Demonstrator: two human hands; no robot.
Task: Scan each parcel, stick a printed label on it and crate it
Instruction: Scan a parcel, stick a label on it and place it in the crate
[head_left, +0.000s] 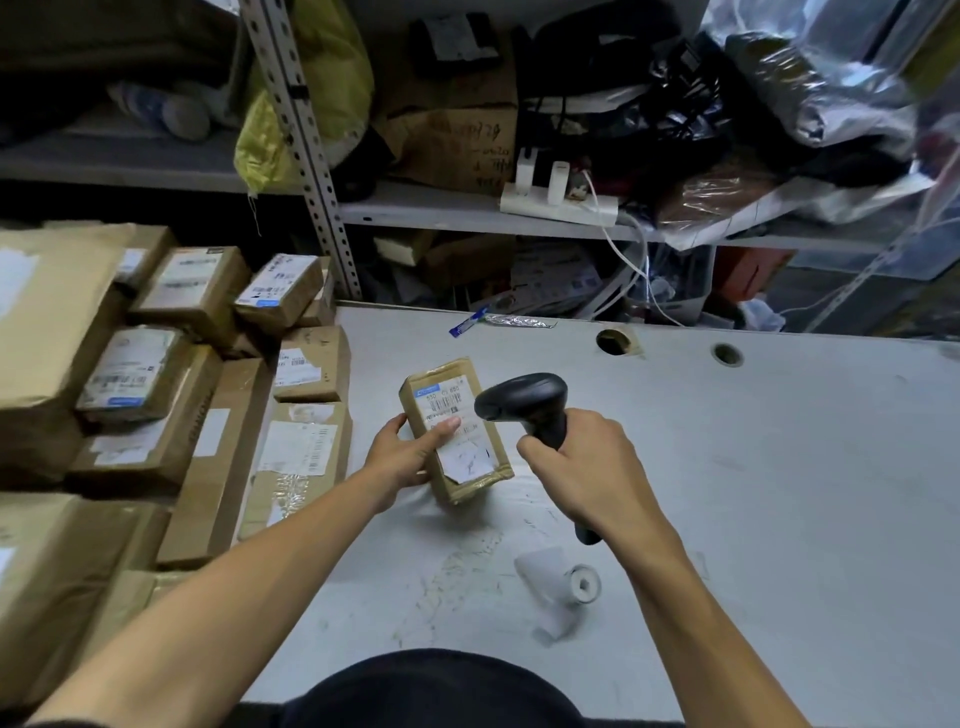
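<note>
A small brown cardboard parcel (462, 410) with a white barcode label on top is tilted up above the grey table (753, 467). My left hand (402, 452) grips its left side, thumb lying across the label. My right hand (582, 457) grips the handle of a black barcode scanner (524, 400). The scanner's head points left at the label, just beside the parcel's right edge. A white roll of label paper (563, 584) lies on the table near me, under my right forearm.
Several taped cardboard parcels (197, 384) are stacked along the table's left side. Metal shelving (467, 210) behind the table holds boxes, bags, a power strip (558, 200) and cables. A blue pen (467, 321) lies at the far table edge, near two cable holes (613, 341).
</note>
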